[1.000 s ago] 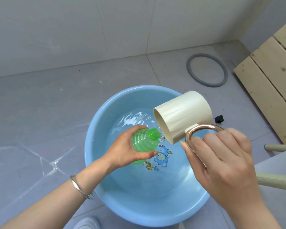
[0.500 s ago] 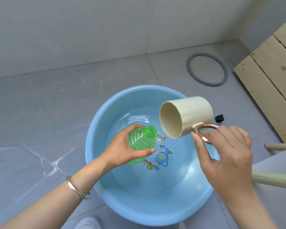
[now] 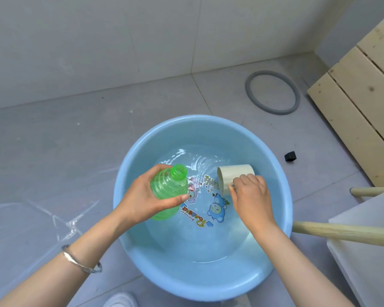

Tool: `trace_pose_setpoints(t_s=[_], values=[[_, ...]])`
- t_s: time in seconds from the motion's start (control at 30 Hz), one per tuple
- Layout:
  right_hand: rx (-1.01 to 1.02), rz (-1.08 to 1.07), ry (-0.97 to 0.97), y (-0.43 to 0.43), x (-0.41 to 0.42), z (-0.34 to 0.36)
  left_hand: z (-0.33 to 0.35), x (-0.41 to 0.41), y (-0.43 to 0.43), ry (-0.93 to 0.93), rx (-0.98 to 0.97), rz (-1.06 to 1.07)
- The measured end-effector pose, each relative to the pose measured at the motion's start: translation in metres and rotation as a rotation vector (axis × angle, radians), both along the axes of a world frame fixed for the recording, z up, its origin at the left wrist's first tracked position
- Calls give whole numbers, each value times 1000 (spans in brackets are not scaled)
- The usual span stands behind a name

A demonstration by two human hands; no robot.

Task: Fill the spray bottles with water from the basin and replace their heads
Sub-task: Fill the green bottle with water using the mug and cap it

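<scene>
Where the right hand (image 3: 251, 196) covers it, cup (image 3: 235, 173) handle is hidden, fingers curled on cup | left hand (image 3: 140, 196) grips green bottle (image 3: 164, 187), neck open, tilted over basin (image 3: 129, 169) water, just left of cup

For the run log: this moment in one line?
left hand grips uncapped green bottle | right hand holds cream cup in basin water | step: scooping

bare forearms (image 3: 53, 280), silver bangle (image 3: 81, 260) by the left grip (image 3: 140, 200) (thin, glossy), white shoe toe (image 3: 121, 300)
</scene>
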State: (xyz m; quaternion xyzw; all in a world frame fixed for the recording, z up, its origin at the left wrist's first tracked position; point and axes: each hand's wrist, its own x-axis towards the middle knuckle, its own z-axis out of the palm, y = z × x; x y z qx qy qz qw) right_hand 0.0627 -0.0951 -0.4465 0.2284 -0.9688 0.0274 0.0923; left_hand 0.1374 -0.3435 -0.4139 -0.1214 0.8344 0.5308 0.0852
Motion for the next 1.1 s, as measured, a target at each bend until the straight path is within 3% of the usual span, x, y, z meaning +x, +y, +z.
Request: trace_pose_setpoints(t_s=[0.23,0.37,0.6,0.83,0.93,1.1], values=[[37,5,-87,-46,-3,-4,3,2,-4,-1,17,8],[-43,59,-130,-70,4,-10,6,3,-6,11,31,17],[-337,149,-167,-88,14,-15,9,8,-8,16,96,41],[-1015,-288,-785,-79,12,-8,26,1,-16,74,179,61],[-1181,-386,-804,-66,16,-2,30,-2,-15,98,182,59],[-1233,-439,-683,-33,14,18,27,-3,-8,89,167,40]])
